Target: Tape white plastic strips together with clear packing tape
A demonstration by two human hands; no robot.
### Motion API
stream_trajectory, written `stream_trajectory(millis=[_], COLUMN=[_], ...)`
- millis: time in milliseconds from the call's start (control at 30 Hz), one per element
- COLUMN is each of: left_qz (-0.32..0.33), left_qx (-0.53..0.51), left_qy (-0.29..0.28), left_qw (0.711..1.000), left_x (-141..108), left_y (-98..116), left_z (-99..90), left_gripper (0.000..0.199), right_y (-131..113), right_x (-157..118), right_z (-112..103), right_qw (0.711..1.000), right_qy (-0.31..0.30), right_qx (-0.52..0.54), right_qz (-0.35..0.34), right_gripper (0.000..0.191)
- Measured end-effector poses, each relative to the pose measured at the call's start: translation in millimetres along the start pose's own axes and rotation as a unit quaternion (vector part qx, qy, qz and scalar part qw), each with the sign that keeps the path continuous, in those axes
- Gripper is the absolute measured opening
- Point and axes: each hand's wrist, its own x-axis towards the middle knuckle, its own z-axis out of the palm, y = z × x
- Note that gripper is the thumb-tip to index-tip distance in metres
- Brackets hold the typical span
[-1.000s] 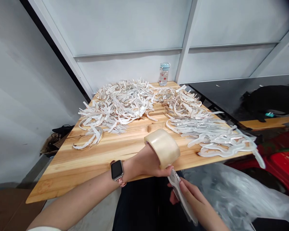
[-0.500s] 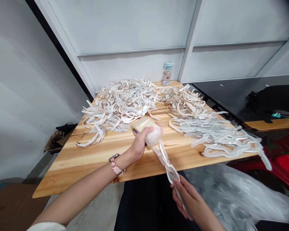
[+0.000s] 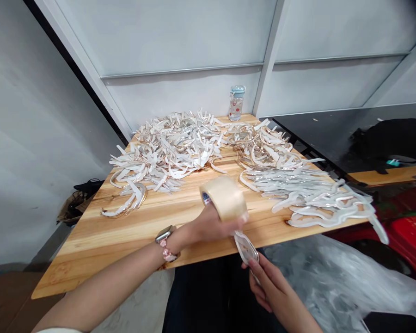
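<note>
My left hand [image 3: 213,225] grips a wide roll of clear packing tape [image 3: 227,196], its fingers closed through and around the roll. Blur smears the roll's lower right edge. My right hand [image 3: 268,282] pinches a small bundle of curved, whitish clear plastic strips [image 3: 246,247] just over the table's front edge. The far ends of the strips meet the underside of my left hand, where I cannot tell whether tape touches them. Right of the roll lies a row of similar wavy strips [image 3: 294,180], with thicker wavy pieces [image 3: 333,210] at the table's right edge.
A large tangled heap of strips [image 3: 173,143] covers the back left of the wooden table [image 3: 100,249]; another heap [image 3: 263,145] lies back right. A bottle with a blue lid [image 3: 236,104] stands by the wall. Clear plastic sheeting [image 3: 333,277] and a red stool [image 3: 412,245] are at right.
My left hand has moved right and down with the tape roll, turning it, and now covers the far ends of the strips. My right hand has stayed nearly in place.
</note>
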Motion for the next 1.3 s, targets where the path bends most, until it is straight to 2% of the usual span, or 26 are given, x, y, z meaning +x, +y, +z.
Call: stream_trajectory(millis=[33, 67, 133, 167, 200, 267, 367, 433, 533, 600, 667, 700, 733, 800, 867, 933, 1033, 1100, 1200, 1300], left_qz=[-0.044, -0.074, -0.082, -0.068, -0.052, -0.050, -0.100, -0.120, -0.124, -0.123, -0.124, -0.124, -0.125, -0.126, -0.128, -0.130, -0.129, -0.129, -0.130, -0.129], left_qx=[-0.102, -0.196, -0.330, -0.368, -0.390, -0.402, -0.370, -0.341, -0.327, -0.338, -0.347, -0.346, -0.343, -0.335, -0.333, -0.338, -0.348, -0.341, -0.331, -0.333], left_qy=[0.060, 0.119, 0.208, 0.226, 0.231, 0.212, 0.185, 0.183, 0.176, 0.182, 0.190, 0.190, 0.186, 0.178, 0.182, 0.192, 0.197, 0.196, 0.190, 0.178], left_qw=[0.992, 0.970, 0.917, 0.899, 0.890, 0.890, 0.905, 0.914, 0.920, 0.915, 0.910, 0.910, 0.912, 0.917, 0.917, 0.912, 0.907, 0.910, 0.915, 0.917], left_x=[5, 9, 16, 17, 18, 17, 13, 10, 9, 10, 10, 10, 9, 8, 8, 8, 9, 9, 8, 7], left_y=[-1, -2, -3, -3, -3, -1, 2, 3, 3, 3, 4, 4, 5, 5, 5, 5, 5, 5, 7, 8], left_z=[-6.6, -13.8, -27.2, -32.1, -35.2, -35.6, -27.0, -21.8, -20.9, -23.3, -25.2, -25.4, -25.2, -23.9, -22.4, -21.8, -22.0, -22.1, -21.4, -20.9], left_gripper=[0.031, 0.037, 0.042, 0.042, 0.041, 0.040, 0.044, 0.047, 0.049, 0.051, 0.052, 0.051, 0.049, 0.046, 0.046, 0.049, 0.050, 0.049, 0.049, 0.048], right_y=[0, 1, -2, -5, -10, -24, -53, -76, -108, -124, -132, -133, -133, -130, -127, -126, -128, -130, -129, -130], right_x=[0, -1, -4, -6, -9, -15, -19, -11, 17, 42, 63, 71, 77, 80, 75, 64, 43, 28, 15, 18], right_z=[-1, -4, -10, -15, -20, -35, -65, -91, -136, -165, -186, -193, -196, -193, -177, -152, -108, -80, -40, -9], right_qw=[1.000, 1.000, 0.999, 0.998, 0.994, 0.979, 0.930, 0.881, 0.776, 0.699, 0.625, 0.599, 0.586, 0.593, 0.621, 0.660, 0.744, 0.777, 0.790, 0.794], right_qy=[-0.004, -0.009, -0.010, -0.007, 0.001, 0.029, 0.096, 0.170, 0.255, 0.252, 0.254, 0.259, 0.258, 0.232, 0.199, 0.172, 0.076, 0.025, -0.046, -0.139], right_qx=[-0.001, -0.006, -0.031, -0.054, -0.084, -0.163, -0.288, -0.364, -0.487, -0.569, -0.655, -0.674, -0.682, -0.667, -0.633, -0.593, -0.529, -0.494, -0.468, -0.449], right_qz=[-0.004, -0.010, -0.025, -0.040, -0.063, -0.121, -0.205, -0.250, -0.309, -0.351, -0.341, -0.346, -0.353, -0.386, -0.417, -0.429, -0.402, -0.390, -0.394, -0.386], right_gripper=[0.061, 0.061, 0.062, 0.061, 0.059, 0.052, 0.051, 0.046, 0.035, 0.036, 0.040, 0.042, 0.044, 0.046, 0.042, 0.036, 0.030, 0.027, 0.026, 0.026])
